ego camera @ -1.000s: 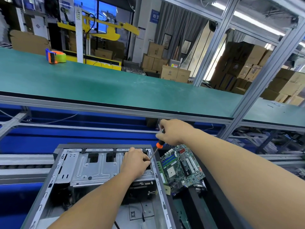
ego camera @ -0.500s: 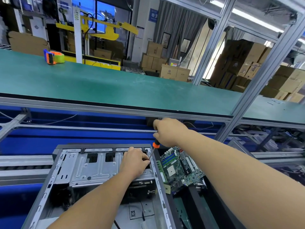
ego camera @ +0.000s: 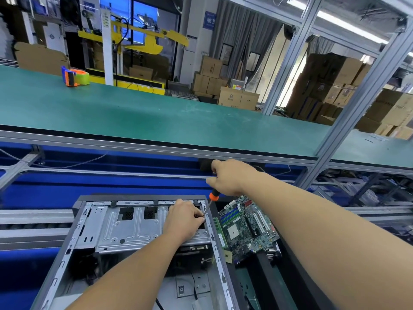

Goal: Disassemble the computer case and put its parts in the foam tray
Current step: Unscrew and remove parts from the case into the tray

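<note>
Orange-collared screwdriver (ego camera: 211, 201) gripped in right hand (ego camera: 228, 176), tip beside left hand (ego camera: 184, 218), its curled fingers (ego camera: 199, 216) pinching at computer case (ego camera: 125, 227) edge

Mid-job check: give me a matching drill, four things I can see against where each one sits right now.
Things:
1. screwdriver
2. motherboard
3. tape dispenser
4. left hand

Places:
A. far on the green bench
B. gripped in the right hand
C. on the metal drive cage inside the computer case
D. just right of the case

Pairs: 1-B, 2-D, 3-A, 4-C
</note>
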